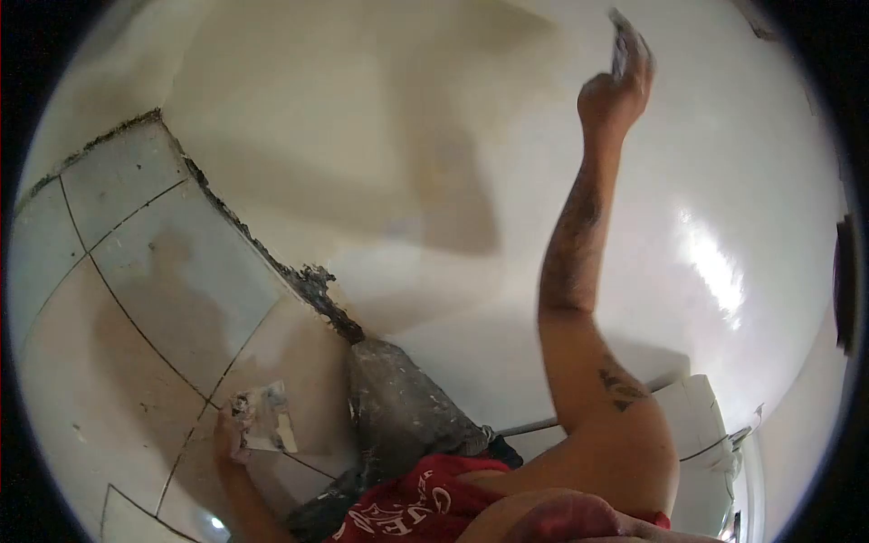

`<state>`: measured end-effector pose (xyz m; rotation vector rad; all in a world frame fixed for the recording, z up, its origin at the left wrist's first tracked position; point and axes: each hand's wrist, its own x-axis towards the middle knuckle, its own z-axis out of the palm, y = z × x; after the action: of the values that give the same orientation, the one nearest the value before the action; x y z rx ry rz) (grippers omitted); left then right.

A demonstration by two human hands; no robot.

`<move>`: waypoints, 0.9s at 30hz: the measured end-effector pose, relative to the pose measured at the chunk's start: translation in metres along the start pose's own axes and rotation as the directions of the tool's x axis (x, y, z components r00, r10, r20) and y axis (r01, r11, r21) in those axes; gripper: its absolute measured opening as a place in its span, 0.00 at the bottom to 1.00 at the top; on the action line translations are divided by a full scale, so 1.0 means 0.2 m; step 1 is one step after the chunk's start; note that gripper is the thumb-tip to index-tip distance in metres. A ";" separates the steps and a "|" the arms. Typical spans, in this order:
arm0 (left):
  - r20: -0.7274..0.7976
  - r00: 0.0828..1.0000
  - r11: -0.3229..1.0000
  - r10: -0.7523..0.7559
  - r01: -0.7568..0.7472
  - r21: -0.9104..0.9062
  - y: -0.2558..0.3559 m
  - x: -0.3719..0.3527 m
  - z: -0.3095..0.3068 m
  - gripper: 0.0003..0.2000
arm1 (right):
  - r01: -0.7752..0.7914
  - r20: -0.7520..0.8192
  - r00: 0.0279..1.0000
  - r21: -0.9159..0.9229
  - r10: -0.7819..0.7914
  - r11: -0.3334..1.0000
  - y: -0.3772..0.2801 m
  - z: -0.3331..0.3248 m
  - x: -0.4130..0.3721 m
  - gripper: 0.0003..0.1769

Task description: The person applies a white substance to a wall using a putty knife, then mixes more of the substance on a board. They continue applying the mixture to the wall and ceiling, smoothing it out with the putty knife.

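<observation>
My right arm stretches up along the smooth pale wall (507, 100), with my right hand (632, 81) near the top of the view. Its fingers are closed along a thin grey-white thing (619, 52), seen nearly edge-on; I cannot tell what it is. Low on the left, my left hand (228, 436) grips a flat, roughly rectangular piece (267, 416) smeared with white and grey. That piece overlaps the large pale tiles (172, 262) in this view.
A rough, dark broken edge (240, 217) runs between the tiles and the pale wall. Dark speckled sheeting (398, 389) lies near my red shirt (434, 498). White box-like forms (683, 416) stand at the lower right, and a dark object (844, 285) shows at the right edge.
</observation>
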<state>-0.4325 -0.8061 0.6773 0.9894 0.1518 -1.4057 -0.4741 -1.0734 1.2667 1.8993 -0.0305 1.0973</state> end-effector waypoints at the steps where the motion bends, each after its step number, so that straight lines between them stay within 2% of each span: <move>1: 0.103 0.992 0.990 0.077 -0.089 0.109 -0.01 0.06 -0.06 0.17 | 0.054 0.088 0.995 0.004 -0.054 0.999 0.05 0.05 0.05 0.33; 3: 0.326 0.924 0.913 0.198 -0.295 0.281 -0.01 0.14 -0.11 0.16 | -0.005 0.350 0.937 0.040 -0.009 0.999 0.02 0.11 0.18 0.20; 6: 0.224 0.973 0.806 0.057 -0.177 0.565 0.04 0.14 -0.10 0.16 | 0.274 0.615 0.772 -0.090 -0.163 0.957 -0.01 0.30 0.30 0.26; 9: 0.253 0.961 0.895 0.109 -0.206 0.396 0.06 0.11 -0.09 0.17 | 0.607 0.691 0.604 -0.074 -0.399 0.791 -0.08 0.51 0.32 0.26; 10: 0.192 0.970 0.920 0.151 -0.209 0.333 0.01 0.13 -0.11 0.17 | 0.595 0.838 0.466 -0.057 -0.286 0.802 -0.10 0.54 0.35 0.23; 12: 0.064 0.976 0.953 0.210 -0.219 0.210 -0.05 0.13 -0.10 0.18 | 0.676 0.836 0.422 -0.032 -0.351 0.736 -0.15 0.63 0.36 0.21; 13: 0.006 0.998 0.969 0.065 -0.065 0.240 -0.06 0.13 -0.11 0.18 | 0.715 0.838 0.394 -0.021 -0.378 0.699 -0.15 0.67 0.35 0.20; 15: -0.122 0.970 0.932 -0.212 0.238 0.275 0.14 0.02 -0.02 0.19 | 0.797 0.782 0.378 -0.003 -0.495 0.604 -0.07 0.77 0.31 0.18; 16: -0.052 0.986 0.964 -0.155 0.163 0.210 0.10 0.05 -0.04 0.18 | 0.834 0.747 0.367 0.000 -0.554 0.552 -0.03 0.82 0.30 0.16; 18: 0.070 0.997 0.998 -0.022 0.017 0.062 0.07 0.07 -0.04 0.18 | 0.841 0.830 0.307 -0.006 -0.466 0.542 -0.10 0.81 0.32 0.15; 19: 0.087 0.995 0.999 -0.040 0.040 -0.009 0.06 0.07 -0.05 0.17 | 0.844 0.866 0.275 -0.008 -0.418 0.537 -0.14 0.81 0.33 0.15; 22: 0.107 0.991 0.982 -0.083 0.099 -0.158 0.15 0.01 0.00 0.16 | 0.837 0.830 0.279 0.037 -0.483 0.546 -0.13 0.82 0.28 0.15; 25: 0.113 0.991 0.985 -0.066 0.083 -0.150 0.18 -0.03 0.03 0.15 | 0.840 0.769 0.341 0.009 -0.540 0.543 -0.07 0.86 0.21 0.15; 27: 0.215 0.977 0.996 0.002 0.018 -0.089 0.09 0.06 -0.04 0.15 | 0.876 0.692 0.310 0.058 -0.652 0.479 0.04 0.91 0.15 0.14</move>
<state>-0.4102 -0.8126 0.6739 0.7574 0.0587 -1.4903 -0.3364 -1.1957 1.2595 1.5340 0.2996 -0.2846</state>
